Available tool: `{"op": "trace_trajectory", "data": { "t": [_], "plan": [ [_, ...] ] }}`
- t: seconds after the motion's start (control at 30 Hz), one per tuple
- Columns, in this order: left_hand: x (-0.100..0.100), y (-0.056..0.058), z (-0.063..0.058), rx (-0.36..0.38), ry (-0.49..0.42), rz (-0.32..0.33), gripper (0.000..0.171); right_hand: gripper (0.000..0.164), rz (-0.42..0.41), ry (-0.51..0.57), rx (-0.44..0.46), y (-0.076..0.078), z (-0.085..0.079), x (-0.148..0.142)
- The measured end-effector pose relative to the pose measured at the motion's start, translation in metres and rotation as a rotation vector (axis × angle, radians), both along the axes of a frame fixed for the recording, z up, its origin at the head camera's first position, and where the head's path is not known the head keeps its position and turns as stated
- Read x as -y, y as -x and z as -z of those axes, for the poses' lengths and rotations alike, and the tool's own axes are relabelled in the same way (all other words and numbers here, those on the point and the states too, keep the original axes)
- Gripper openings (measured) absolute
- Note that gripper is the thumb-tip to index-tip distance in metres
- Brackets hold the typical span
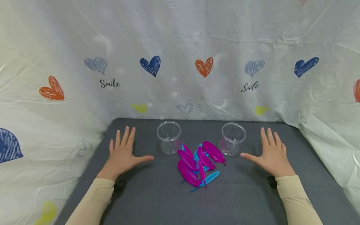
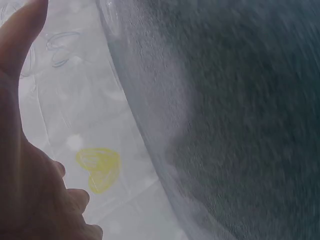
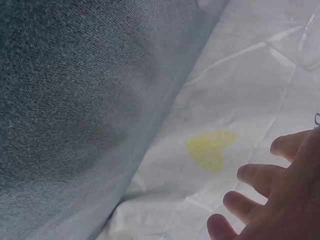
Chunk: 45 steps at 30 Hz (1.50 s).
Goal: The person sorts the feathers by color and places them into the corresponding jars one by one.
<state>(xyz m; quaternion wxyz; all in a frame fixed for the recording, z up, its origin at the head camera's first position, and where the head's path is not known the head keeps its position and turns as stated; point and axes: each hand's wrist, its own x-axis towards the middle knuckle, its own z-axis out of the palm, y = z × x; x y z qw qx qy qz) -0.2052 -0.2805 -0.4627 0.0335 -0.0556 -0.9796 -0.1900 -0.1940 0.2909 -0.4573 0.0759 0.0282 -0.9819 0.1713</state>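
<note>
The left hand (image 1: 121, 157) and right hand (image 1: 273, 157) are showing spread fingers, gripping nothing. Magenta feathers (image 1: 187, 173) are lying between them on the table (image 1: 180, 209), slightly nearer the right thumb (image 1: 248, 156); their long axes are slanting from far left to near right.

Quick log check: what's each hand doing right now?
Left hand: open, fingers spread, holding nothing.
Right hand: open, fingers spread, holding nothing.

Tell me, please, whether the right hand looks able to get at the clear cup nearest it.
Probably yes: the right hand holds nothing, its thumb points toward that clear cup, and nothing stands between them.
</note>
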Motion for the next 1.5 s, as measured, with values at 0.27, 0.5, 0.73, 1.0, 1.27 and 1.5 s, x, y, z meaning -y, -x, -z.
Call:
{"op": "trace_trajectory", "data": {
  "t": [0.27,0.5,0.73,1.0,1.27,1.5],
  "plan": [
    [-0.02,0.007,-0.004,0.0,-0.042,0.003,0.147,0.139,-0.006,0.023,-0.014,-0.002,0.001,0.003],
    [-0.045,0.012,-0.002,0.008,-0.119,0.02,0.149,0.138,-0.033,0.04,-0.052,0.0,-0.007,0.019],
    [-0.075,0.019,0.013,0.1,-0.359,0.02,0.147,0.136,-0.067,0.073,-0.119,-0.003,-0.024,0.042],
    [-0.095,0.027,0.019,0.096,-0.606,-0.031,0.14,0.136,-0.134,0.102,-0.214,-0.005,-0.046,0.079],
    [-0.096,0.032,0.024,0.036,-0.714,-0.017,0.128,0.133,-0.216,0.09,-0.307,-0.006,-0.049,0.11],
    [-0.093,0.028,0.033,-0.02,-0.733,-0.028,0.116,0.109,-0.324,0.091,-0.445,-0.006,-0.04,0.133]
  ]
}}
